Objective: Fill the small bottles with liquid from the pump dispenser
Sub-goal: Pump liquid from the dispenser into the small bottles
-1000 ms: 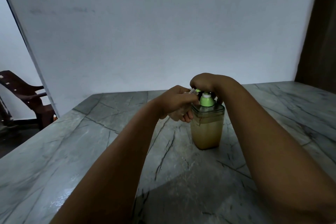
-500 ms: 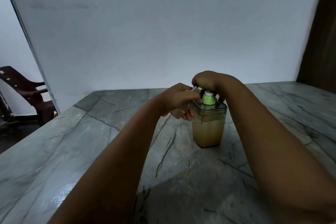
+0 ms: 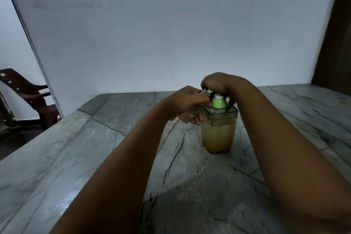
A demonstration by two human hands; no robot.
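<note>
Head view: one bottle held at the pump spout

Your pump dispenser (image 3: 218, 129) stands on the bench (image 3: 95, 157), holding tan liquid. Your right hand (image 3: 216, 83) curls over its green pump head. Your left hand (image 3: 187, 103) grips one small clear bottle (image 3: 187, 118), its neck at the spout. One dispenser, one bottle visible.
</note>
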